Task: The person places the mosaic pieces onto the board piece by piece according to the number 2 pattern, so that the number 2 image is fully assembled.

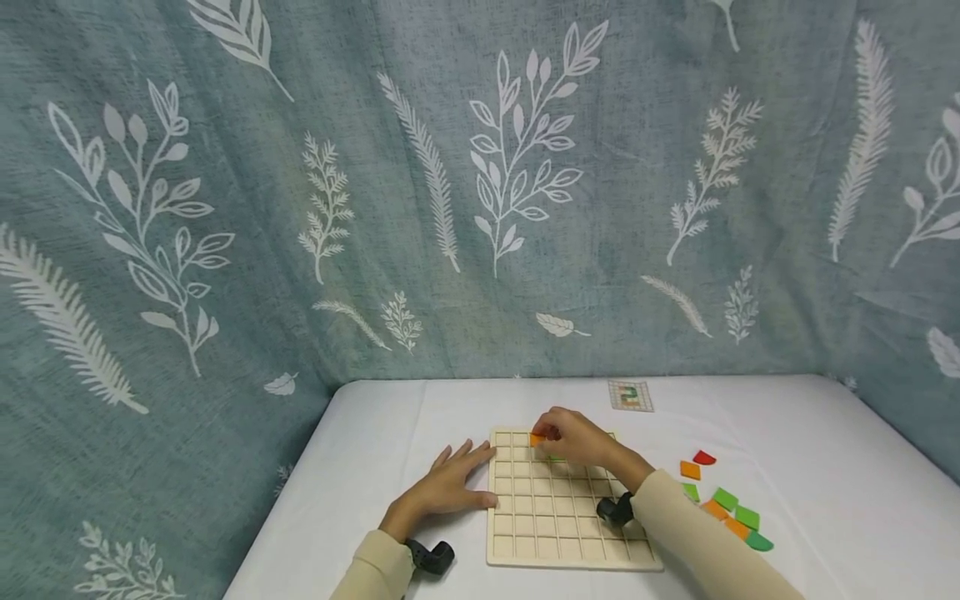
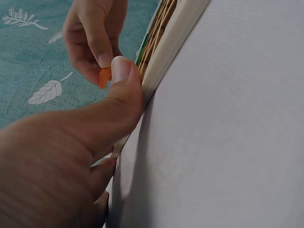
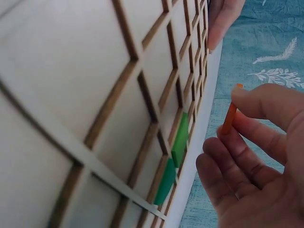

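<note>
My right hand (image 1: 573, 437) pinches an orange square tile (image 3: 230, 114) between thumb and fingertips, over the far part of a wooden grid board (image 1: 547, 527). In the right wrist view the tile stands on edge in the pinch. Close by, a light green tile (image 3: 180, 140) and a dark green tile (image 3: 165, 183) with a curved side sit in grid cells. My left hand (image 1: 450, 485) rests at the board's left edge with fingers spread, its thumb (image 2: 124, 78) against the rim in the left wrist view.
Right of the board lie loose tiles: a red one (image 1: 704, 457), an orange one (image 1: 690, 471), several green and orange ones, and a dark green curved one (image 1: 759, 542). A small pattern card (image 1: 631, 396) lies behind the board on the white tablecloth (image 1: 390, 433). A leaf-printed curtain (image 1: 450, 333) hangs behind.
</note>
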Available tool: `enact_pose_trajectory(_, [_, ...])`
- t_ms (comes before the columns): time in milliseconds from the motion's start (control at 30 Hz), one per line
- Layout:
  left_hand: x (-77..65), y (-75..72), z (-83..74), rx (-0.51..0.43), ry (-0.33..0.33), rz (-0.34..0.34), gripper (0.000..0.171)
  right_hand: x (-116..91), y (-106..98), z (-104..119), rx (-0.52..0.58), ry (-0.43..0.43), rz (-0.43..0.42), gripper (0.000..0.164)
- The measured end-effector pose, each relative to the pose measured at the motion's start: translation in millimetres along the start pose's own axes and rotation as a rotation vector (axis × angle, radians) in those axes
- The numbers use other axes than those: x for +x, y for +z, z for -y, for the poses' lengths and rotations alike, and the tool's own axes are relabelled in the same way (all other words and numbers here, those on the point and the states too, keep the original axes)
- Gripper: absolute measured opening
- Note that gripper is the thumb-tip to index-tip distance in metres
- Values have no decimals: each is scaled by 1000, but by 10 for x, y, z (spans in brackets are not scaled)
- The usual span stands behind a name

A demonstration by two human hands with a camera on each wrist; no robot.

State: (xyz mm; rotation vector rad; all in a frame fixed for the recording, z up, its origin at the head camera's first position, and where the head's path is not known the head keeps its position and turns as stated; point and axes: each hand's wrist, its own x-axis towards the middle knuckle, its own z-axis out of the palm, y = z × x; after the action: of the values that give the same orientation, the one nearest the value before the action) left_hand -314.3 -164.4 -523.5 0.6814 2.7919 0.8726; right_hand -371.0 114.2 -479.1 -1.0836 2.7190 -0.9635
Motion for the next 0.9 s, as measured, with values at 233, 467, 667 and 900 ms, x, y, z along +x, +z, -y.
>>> enact_pose_trajectory(233, [-12,1,-19,7,5,8,87,22,108,-45,-17,47,11,17])
enact_pose_trajectory(467, [-14,-14,-9,18,4,9,87,51,153,-62,-31,63,3,12])
enact_pose_trajectory(667, [11,-4,11,10,-9,-1,87,72,162,-89,-60,28,9,14])
enact_pose_trajectory(900, [22,7,18,12,-15,6,87,51,162,-70,-53,30,16,10])
